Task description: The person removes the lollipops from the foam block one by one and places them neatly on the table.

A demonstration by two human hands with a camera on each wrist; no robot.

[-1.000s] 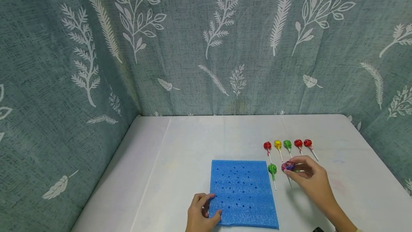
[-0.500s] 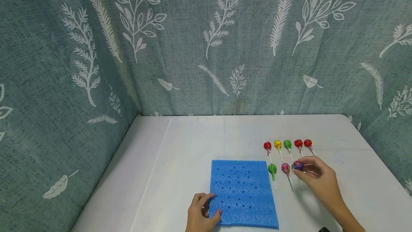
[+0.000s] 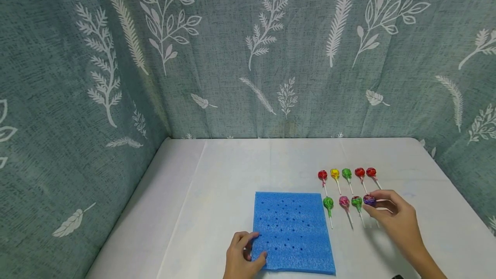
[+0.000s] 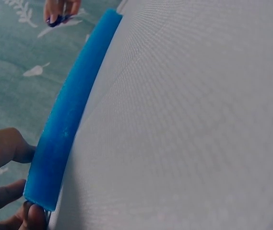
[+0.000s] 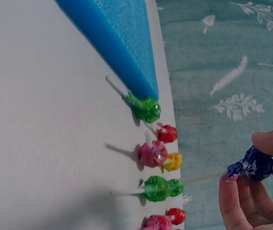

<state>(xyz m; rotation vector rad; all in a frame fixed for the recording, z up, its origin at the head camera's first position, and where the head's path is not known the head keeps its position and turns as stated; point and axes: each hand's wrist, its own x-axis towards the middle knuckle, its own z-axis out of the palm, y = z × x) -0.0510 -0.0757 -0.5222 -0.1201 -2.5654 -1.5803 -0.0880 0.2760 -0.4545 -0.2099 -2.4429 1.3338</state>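
A lollipop in a dark blue-purple wrapper is pinched by its head between the thumb and fingers of my right hand. In the right wrist view its pale stick points left, above the row of candies. Just left of it lie a green lollipop, a pink one and another green one. A further pink-red lollipop is partly cut off below. My left hand grips the left edge of a blue foam board, with curled fingers at its side and the thumb over its corner.
A back row on the white table holds a red lollipop, a yellow one, a green one and two more red ones. Small holes dot the foam board. A leaf-patterned curtain stands behind and at the sides.
My right hand has moved right along the front row with the blue-purple lollipop, uncovering the pink and then the green lollipop. The left hand and foam board have stayed put.
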